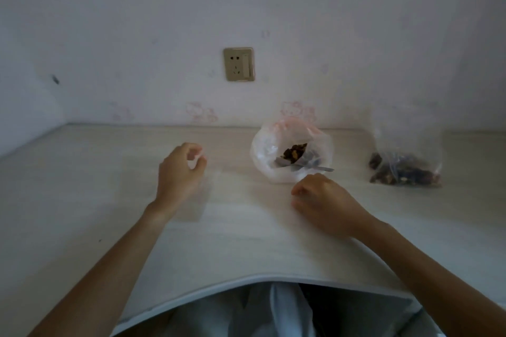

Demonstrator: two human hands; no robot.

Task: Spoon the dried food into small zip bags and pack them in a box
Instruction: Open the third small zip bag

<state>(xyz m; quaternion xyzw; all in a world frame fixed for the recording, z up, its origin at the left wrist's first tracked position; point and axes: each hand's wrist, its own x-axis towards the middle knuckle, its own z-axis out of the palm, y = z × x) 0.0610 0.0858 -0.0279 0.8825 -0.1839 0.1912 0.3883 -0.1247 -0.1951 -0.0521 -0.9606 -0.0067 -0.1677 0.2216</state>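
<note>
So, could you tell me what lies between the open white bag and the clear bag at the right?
Only bare tabletop separates the white bag from the clear bag in the head view.

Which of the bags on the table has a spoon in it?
The white bag in the middle: a spoon pokes from its open top. The clear bag at right shows none.

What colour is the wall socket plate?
Beige-gold, the wall socket, seen in the head view.

Dim, soft, wide-angle edge distortion
</note>
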